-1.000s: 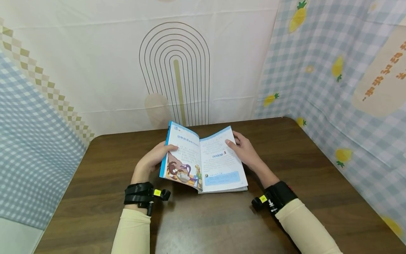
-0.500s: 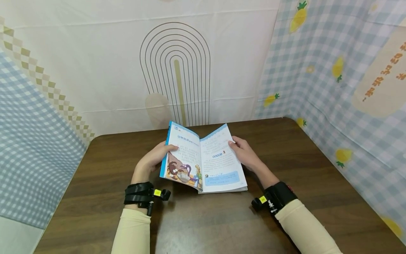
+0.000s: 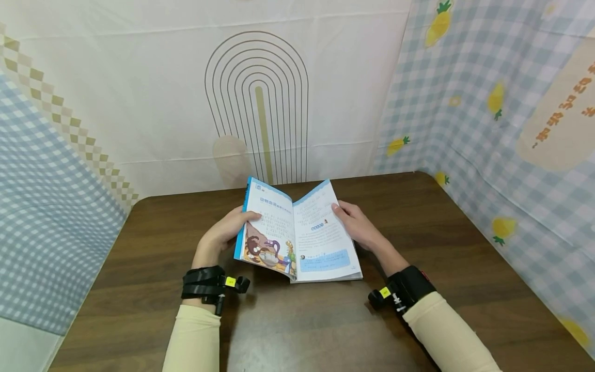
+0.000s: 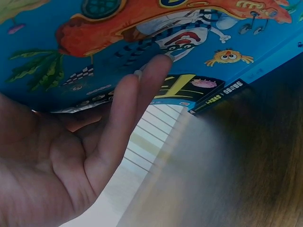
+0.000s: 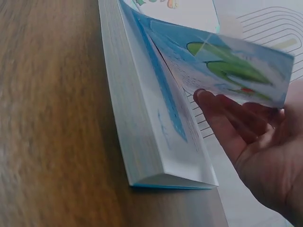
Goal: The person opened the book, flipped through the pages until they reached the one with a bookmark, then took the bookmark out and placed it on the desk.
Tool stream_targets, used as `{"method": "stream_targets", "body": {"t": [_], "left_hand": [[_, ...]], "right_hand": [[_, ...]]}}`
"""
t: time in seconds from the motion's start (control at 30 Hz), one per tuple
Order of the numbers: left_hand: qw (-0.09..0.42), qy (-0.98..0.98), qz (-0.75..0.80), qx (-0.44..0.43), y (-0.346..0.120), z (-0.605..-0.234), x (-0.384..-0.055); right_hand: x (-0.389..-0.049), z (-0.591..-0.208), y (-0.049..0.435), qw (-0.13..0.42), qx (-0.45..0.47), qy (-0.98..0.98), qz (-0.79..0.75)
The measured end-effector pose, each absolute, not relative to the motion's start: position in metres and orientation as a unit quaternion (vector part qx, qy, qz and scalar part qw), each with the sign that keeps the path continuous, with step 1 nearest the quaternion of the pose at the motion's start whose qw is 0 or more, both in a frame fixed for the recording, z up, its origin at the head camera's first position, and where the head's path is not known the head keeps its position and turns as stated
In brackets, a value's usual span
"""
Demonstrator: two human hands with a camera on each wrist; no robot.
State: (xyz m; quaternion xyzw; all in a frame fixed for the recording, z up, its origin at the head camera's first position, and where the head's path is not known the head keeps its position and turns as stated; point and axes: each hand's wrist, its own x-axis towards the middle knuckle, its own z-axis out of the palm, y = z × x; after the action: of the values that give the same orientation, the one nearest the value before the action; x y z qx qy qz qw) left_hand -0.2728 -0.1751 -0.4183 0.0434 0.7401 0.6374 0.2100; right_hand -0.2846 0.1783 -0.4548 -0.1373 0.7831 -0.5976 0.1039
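Observation:
An open picture book (image 3: pixel 321 232) with a blue cover lies on the brown table, its left half tilted up. My left hand (image 3: pixel 228 227) grips that left half, thumb on the printed page and fingers behind; the left wrist view shows these fingers (image 4: pixel 125 106) against the illustrated blue cover (image 4: pixel 208 28). My right hand (image 3: pixel 360 222) pinches a right-hand page (image 5: pixel 227 61) near its outer edge, with the thumb on top. From the right wrist view, the page bends up off the thick stack of pages (image 5: pixel 128 109), and the fingers (image 5: pixel 220 125) lie beneath it.
The wooden table (image 3: pixel 302 330) extends on all sides of the book. A white cloth (image 3: pixel 158 93) with line arches hangs behind, and checked cloths (image 3: pixel 465 134) hang at the sides. Each wrist wears a black strap (image 3: pixel 202 283) with a small camera.
The right page's top corner has shifted left and lifted a little. My right hand's fingers have slipped from behind the page's upper edge to lower beside it. My left hand stays put.

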Motion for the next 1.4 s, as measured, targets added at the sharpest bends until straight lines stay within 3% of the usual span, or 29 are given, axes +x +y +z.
{"method": "stream_targets", "body": {"t": [0.37, 1.4], "left_hand": [[0.216, 0.736, 0.64, 0.045, -0.177, -0.419, -0.273], [0.214, 0.742, 0.634, 0.042, -0.177, -0.42, -0.274]], "right_hand": [[-0.282, -0.452, 0.173, 0.157, -0.177, 0.759, -0.607], [-0.271, -0.443, 0.158, 0.152, -0.202, 0.794, -0.553]]}}
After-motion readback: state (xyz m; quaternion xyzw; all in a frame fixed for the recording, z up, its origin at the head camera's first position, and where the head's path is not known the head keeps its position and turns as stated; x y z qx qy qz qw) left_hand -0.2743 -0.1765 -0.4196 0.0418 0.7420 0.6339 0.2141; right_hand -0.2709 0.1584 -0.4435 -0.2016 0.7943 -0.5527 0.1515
